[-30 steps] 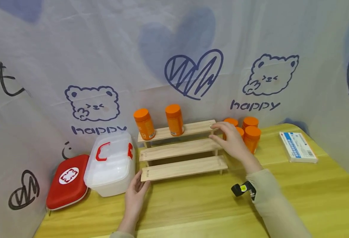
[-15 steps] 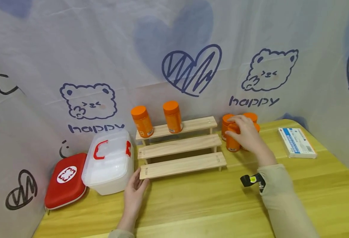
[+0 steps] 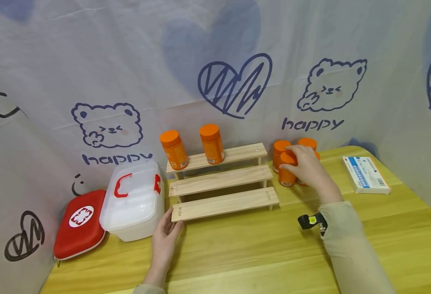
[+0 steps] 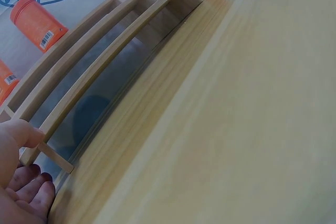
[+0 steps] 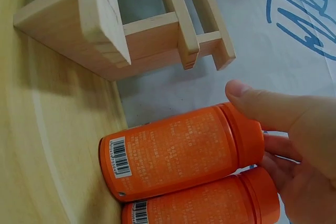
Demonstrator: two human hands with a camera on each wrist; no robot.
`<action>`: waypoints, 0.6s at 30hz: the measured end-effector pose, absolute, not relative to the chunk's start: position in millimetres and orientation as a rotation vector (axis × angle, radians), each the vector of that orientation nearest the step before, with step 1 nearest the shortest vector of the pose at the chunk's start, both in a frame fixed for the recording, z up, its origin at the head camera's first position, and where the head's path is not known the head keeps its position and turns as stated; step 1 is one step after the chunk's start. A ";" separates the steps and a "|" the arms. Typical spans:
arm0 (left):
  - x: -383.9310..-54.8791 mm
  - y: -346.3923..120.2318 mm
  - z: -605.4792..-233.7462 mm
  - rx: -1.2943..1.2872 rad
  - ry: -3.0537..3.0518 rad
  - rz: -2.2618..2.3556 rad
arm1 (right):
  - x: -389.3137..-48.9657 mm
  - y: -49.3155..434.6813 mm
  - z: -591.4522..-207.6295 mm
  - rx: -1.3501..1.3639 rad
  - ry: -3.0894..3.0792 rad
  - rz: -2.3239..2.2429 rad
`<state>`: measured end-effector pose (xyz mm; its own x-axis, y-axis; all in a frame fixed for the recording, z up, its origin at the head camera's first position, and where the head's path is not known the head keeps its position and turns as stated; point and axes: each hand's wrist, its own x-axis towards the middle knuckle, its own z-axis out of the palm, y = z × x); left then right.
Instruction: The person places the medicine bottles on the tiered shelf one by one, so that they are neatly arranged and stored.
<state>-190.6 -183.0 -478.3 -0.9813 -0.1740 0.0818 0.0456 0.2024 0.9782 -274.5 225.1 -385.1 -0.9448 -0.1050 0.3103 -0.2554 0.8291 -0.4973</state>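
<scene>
My left hand (image 3: 164, 241) pinches the left end of the lowest step of a three-step wooden display rack (image 3: 224, 205), thumb above and fingers below. At the rack's right, my right hand (image 3: 309, 169) holds an orange bottle (image 3: 286, 177) by its cap. In the right wrist view the thumb lies along one side of that orange cap (image 5: 247, 135), with fingers behind it. The bottle stands upright on the table, touching another orange bottle (image 5: 199, 203). Two similar bottles, one left (image 3: 175, 155) and one nearer the middle (image 3: 212, 149), stand on the top step.
Several orange bottles cluster right of the rack, one at the back (image 3: 307, 143). Left of the rack sit a clear lidded box (image 3: 132, 204) with a red handle and a red first-aid case (image 3: 81, 234). A white-and-blue carton (image 3: 366, 175) lies at the right. A printed curtain (image 3: 178, 98) hangs behind.
My right hand has moved right, from the top step's right end to the clustered bottles, and closed around one cap. My left hand has stayed at the rack's lower left corner.
</scene>
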 end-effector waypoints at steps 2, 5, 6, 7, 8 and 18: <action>-190.7 -183.0 -478.7 0.124 -2.294 -1.876 | -275.0 225.5 -386.7 0.269 -2.751 0.792; -191.5 -183.2 -479.3 0.125 -2.290 -1.871 | -275.6 225.4 -387.4 0.259 -2.768 0.782; -191.8 -183.2 -479.5 0.125 -2.288 -1.871 | -275.7 225.1 -387.2 0.252 -2.776 0.782; -191.9 -183.2 -479.6 0.124 -2.286 -1.871 | -276.0 224.8 -386.9 0.245 -2.784 0.781; -192.1 -183.3 -479.7 0.125 -2.286 -1.871 | -276.1 224.4 -386.5 0.236 -2.790 0.780; -192.2 -182.9 -480.0 0.137 -2.295 -1.865 | -274.7 221.7 -385.5 0.310 -2.770 0.711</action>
